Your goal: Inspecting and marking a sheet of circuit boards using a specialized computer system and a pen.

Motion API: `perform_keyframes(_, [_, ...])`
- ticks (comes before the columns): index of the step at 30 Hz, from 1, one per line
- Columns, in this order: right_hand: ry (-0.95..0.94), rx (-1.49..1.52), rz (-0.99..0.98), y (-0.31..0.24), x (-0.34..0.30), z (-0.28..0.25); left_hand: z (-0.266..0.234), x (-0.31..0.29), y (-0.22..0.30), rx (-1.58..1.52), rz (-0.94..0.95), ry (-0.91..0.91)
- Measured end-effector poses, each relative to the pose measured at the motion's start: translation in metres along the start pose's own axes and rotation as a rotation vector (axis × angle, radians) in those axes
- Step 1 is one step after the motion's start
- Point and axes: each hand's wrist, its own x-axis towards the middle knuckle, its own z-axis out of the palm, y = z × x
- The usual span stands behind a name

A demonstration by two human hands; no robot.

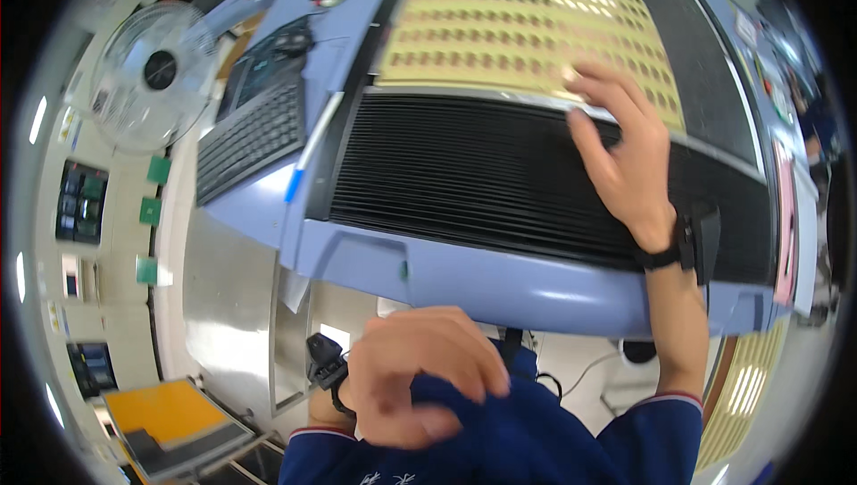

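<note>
A large yellow panel [482,58] with rows of small dark shapes lies on the far part of a machine bed. My right hand [625,146] hovers over the panel's near edge, thumb and fingers apart and slightly blurred. A pale glint shows at its fingertips; whether they touch the panel I cannot tell. My left hand [420,373] is in front of my body, short of the machine's blue front edge. Its fingers curl loosely, apart from the thumb, with nothing visible between them. A black band circles each wrist.
Black ribbed slats [446,177] span the machine's near part, behind a blue front ledge [500,284]. On the left are a keyboard [254,141], a white pen with a blue end [312,150] and a fan [159,72]. Another yellow sheet [741,391] stands at lower right.
</note>
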Motion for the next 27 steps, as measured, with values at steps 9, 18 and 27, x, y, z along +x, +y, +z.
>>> perform_keyframes(9, [-0.064, -0.048, 0.065, -0.009, 0.007, -0.005, 0.034, 0.058, 0.036, 0.105, 0.827, 0.068])
perform_keyframes(18, [-0.023, -0.063, 0.199, 0.038, 0.008, -0.018, -0.039, 0.106, 0.020, 0.938, 0.540, -0.027])
perform_keyframes(27, [-0.403, -0.323, 0.396, 0.075, 0.008, -0.016, -0.157, 0.140, -0.104, 1.881, -0.295, 0.426])
